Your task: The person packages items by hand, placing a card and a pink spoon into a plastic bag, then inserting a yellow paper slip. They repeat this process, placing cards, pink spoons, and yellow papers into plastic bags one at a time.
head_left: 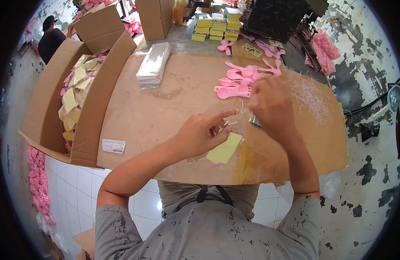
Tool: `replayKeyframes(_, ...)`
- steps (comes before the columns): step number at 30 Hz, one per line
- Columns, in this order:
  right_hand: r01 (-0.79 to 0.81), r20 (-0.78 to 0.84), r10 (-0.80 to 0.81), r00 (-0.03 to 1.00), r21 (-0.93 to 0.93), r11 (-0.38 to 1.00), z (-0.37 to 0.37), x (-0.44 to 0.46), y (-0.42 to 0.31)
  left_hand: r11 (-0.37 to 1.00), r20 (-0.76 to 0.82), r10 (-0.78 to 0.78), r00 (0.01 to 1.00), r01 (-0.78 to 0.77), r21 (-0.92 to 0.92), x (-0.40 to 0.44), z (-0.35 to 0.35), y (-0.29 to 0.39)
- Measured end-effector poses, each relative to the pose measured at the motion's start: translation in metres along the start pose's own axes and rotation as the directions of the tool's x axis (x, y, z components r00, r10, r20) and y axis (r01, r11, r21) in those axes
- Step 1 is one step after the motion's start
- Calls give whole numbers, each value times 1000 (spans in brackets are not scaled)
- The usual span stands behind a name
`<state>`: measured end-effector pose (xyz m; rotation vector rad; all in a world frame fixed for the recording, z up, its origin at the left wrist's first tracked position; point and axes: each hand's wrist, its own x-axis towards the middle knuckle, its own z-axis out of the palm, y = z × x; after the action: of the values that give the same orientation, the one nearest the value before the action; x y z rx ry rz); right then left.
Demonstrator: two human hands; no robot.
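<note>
My left hand [202,135] is closed, thumb and fingers pinching a clear plastic bag [238,129] with a pale yellow card [224,148] in it. A bit of pink shows at the card's lower edge. Up and to the right, my right hand [271,102] is curled and slightly blurred; what its fingers hold, if anything, is hidden. A thin clear strand shows between the hands. Just beyond my right hand lie pink measuring spoons [233,91] in a loose pile. A small dark-and-yellow printed piece [254,121] is partly covered by my right wrist.
Cardboard [165,108] covers the worktop. A stack of clear bags [153,65] lies at the back left, beside an open carton [85,112] full of packed pieces. Thin clear strips [310,97] are heaped at right. Yellow card stacks [217,25] stand behind. Another person [52,39] is far left.
</note>
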<state>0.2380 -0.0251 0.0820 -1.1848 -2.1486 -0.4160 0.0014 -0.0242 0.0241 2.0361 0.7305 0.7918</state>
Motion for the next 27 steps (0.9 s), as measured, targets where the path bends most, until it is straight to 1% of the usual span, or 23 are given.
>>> replayKeyframes(1, -252, 161, 215, 963, 267, 930, -11, -2, 11, 997, 16, -40, 999, 41, -59, 1, -1, 0)
replayKeyframes(2, -502, 367, 358, 859, 461, 732, -26, -7, 26, 979, 12, -64, 998, 65, -193, 2, 0, -4)
replayKeyframes(3, -618, 477, 395, 785, 566, 545, -40, -15, 46, 942, 10, -89, 996, 88, -324, 4, 2, -10)
replayKeyframes(4, -708, 588, 399, 703, 627, 325, -57, -26, 73, 888, 12, -114, 993, 107, -447, 5, 3, -13)
replayKeyframes(6, -635, 550, 425, 719, 769, 80, -89, -58, 143, 845, 21, -151, 988, 140, -517, 7, -2, -11)
replayKeyframes(7, -556, 487, 405, 774, 829, 67, -95, -78, 194, 820, 28, -169, 985, 156, -551, 7, -3, -10)
replayKeyframes(8, -473, 419, 387, 821, 879, 51, -91, -95, 231, 817, 29, -171, 985, 158, -554, 7, -3, -10)
replayKeyframes(9, -571, 374, 490, 787, 743, 350, -85, -107, 237, 815, 30, -172, 985, 159, -557, 8, -4, -10)
replayKeyframes(10, -631, 291, 571, 767, 506, 588, -79, -120, 240, 815, 29, -172, 985, 158, -558, 9, -4, -10)
replayKeyframes(11, -652, 185, 625, 758, 199, 732, -75, -136, 241, 821, 21, -171, 985, 154, -550, 9, -3, -12)
replayKeyframes(12, -630, 66, 642, 764, -139, 764, -71, -150, 240, 827, 13, -169, 985, 149, -542, 9, -1, -15)
replayKeyframes(13, -564, -47, 616, 786, -463, 684, -69, -159, 240, 834, 2, -168, 986, 143, -534, 10, 0, -16)
replayKeyframes(14, -464, -139, 556, 819, -731, 501, -68, -165, 242, 840, -3, -185, 983, 157, -520, 11, -1, -17)
replayKeyframes(15, -463, -131, 509, 851, -646, 607, -69, -155, 227, 845, -4, -205, 979, 175, -505, 11, -1, -18)
replayKeyframes(16, -454, -131, 464, 876, -550, 701, -72, -130, 192, 850, -1, -225, 974, 196, -489, 11, -1, -18)
replayKeyframes(17, -433, -140, 416, 898, -446, 784, -69, -109, 160, 840, -25, -207, 978, 164, -518, 11, 2, -17)
replayKeyframes(18, -440, -117, 424, 898, -279, 854, -61, -95, 139, 829, -53, -186, 981, 128, -545, 11, 4, -15)
replayKeyframes(19, -436, -93, 427, 899, -102, 894, -52, -82, 119, 816, -83, -166, 983, 90, -571, 12, 6, -13)
replayKeyframes(20, -469, 42, 467, 883, 120, 875, -47, -69, 93, 825, -88, -172, 981, 95, -558, 12, 6, -14)
replayKeyframes(21, -503, 182, 469, 864, 330, 799, -41, -61, 68, 833, -94, -178, 980, 99, -544, 12, 7, -15)
replayKeyframes(23, -417, 340, 256, 905, 583, 697, -23, -51, 34, 836, -90, -203, 975, 125, -535, 12, 6, -15)
replayKeyframes(25, -402, 383, 171, 908, 675, 619, -12, -42, 0, 823, -68, -241, 968, 167, -543, 12, 5, -14)
replayKeyframes(27, -564, 522, 214, 825, 744, 359, 6, -44, -4, 838, -64, -236, 970, 169, -519, 11, 3, -13)
